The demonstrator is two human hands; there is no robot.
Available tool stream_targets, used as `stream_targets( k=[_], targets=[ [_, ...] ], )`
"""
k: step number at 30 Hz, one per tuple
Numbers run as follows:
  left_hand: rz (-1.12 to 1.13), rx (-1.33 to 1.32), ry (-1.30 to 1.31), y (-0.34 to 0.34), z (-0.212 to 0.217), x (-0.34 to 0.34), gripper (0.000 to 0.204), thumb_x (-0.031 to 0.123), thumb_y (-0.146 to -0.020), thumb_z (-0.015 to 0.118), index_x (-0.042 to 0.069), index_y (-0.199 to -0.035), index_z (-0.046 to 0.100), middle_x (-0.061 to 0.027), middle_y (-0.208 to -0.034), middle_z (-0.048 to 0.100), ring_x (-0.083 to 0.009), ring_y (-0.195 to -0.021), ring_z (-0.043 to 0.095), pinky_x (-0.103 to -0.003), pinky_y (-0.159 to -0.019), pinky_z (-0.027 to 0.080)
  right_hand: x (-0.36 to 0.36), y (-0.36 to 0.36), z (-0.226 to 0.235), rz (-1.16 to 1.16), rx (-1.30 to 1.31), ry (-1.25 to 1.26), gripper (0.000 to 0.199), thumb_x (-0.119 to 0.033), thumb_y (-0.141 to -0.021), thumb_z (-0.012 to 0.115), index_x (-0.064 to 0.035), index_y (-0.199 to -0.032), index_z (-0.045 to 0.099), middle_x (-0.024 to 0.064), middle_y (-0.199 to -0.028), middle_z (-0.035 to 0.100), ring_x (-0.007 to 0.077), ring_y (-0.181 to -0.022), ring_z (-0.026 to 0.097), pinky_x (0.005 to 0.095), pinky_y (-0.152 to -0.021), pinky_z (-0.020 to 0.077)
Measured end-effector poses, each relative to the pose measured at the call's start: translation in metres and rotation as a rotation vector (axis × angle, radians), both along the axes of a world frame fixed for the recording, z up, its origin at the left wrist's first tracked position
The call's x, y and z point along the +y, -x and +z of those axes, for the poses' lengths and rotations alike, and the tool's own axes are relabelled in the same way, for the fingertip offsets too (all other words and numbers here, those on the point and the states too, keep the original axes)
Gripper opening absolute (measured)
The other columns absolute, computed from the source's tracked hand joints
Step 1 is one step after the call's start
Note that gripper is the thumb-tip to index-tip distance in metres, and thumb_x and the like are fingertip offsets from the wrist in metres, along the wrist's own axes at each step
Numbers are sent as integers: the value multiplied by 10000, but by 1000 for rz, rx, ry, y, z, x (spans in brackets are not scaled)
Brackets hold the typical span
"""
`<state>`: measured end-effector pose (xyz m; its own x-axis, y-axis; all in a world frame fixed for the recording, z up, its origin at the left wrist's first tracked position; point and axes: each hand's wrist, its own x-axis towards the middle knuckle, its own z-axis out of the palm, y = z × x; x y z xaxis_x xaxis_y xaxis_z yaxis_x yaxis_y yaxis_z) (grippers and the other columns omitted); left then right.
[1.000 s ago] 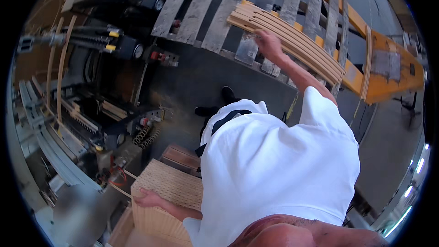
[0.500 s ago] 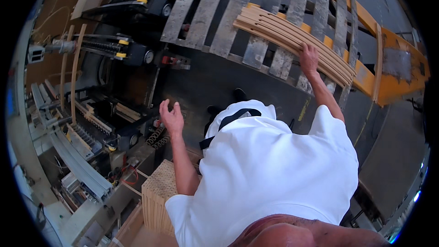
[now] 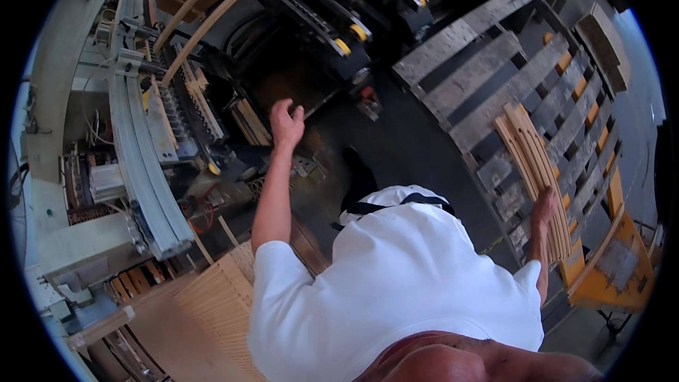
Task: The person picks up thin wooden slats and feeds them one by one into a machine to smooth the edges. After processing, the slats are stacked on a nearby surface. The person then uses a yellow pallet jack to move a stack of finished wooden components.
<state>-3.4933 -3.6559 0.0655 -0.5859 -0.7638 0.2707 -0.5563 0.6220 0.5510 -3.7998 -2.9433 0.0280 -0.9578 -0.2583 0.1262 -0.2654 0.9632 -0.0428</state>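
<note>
A bundle of long, thin wooden slats [image 3: 532, 163] with grooves or slots lies on the weathered grey pallet [image 3: 488, 18] to my right. My right hand [image 3: 544, 207] rests on the slats, past their middle towards the near end. Its fingers lie over the upper slats, and their tips are small and hard to make out. My left hand [image 3: 286, 124] hangs in the air beside the machine, with thumb and fingers apart and nothing in it. Two long wooden strips [image 3: 205, 25] slant across the machine beyond it.
Left of me stands a machine with grey metal rails [image 3: 145, 163] and toothed chain tracks. Black arms with yellow rollers [image 3: 357, 32] reach out ahead. A stack of wooden pieces [image 3: 219, 301] is at my lower left. Beyond the slats stands a yellow metal frame [image 3: 629, 269].
My view has turned left, so the pallet and slats appear farther right and lower. My right hand stays on the slats. My left hand remains raised and empty, farther forward near the machine.
</note>
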Motion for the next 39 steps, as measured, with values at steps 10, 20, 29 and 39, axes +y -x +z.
stream_targets(
  k=[10, 20, 29, 39],
  targets=[
    [326, -372, 319, 105, 94, -328, 658, 370, -843, 667, 80, -1384, 428, -152, -1430, 398, -373, -1381, 279, -522, -1124, 253, -296, -37, 177, 368, 33, 308, 459, 60, -852, 570, -74, -1291, 549, 172, -1129, 570, 372, -1005, 577, 422, -853, 477],
    [-8, -246, 84, 108, 100, -300, 353, 311, -812, 721, 133, -1098, 616, -173, -1085, 595, -382, -1013, 584, -473, -849, 484, -566, 12, 245, 873, -154, 282, 446, 52, -838, 582, -79, -1263, 557, 148, -1097, 563, 350, -983, 571, 418, -803, 487],
    [-214, -155, -330, 49, 115, -58, 355, 227, -776, 732, 96, -1082, 610, -154, -972, 598, -385, -933, 588, -472, -808, 482, -849, 1, 193, 1490, -143, 190, 494, -26, -792, 602, -119, -1275, 551, 121, -1048, 577, 338, -1026, 579, 426, -824, 499],
    [375, -136, -590, -57, 146, 53, 433, 196, -784, 745, 48, -1172, 624, -169, -1160, 632, -339, -1084, 599, -413, -895, 474, -1055, -66, 128, 1514, 46, 214, 259, -190, -818, 630, -125, -1068, 633, 133, -1021, 644, 341, -990, 630, 450, -838, 513]
  ],
)
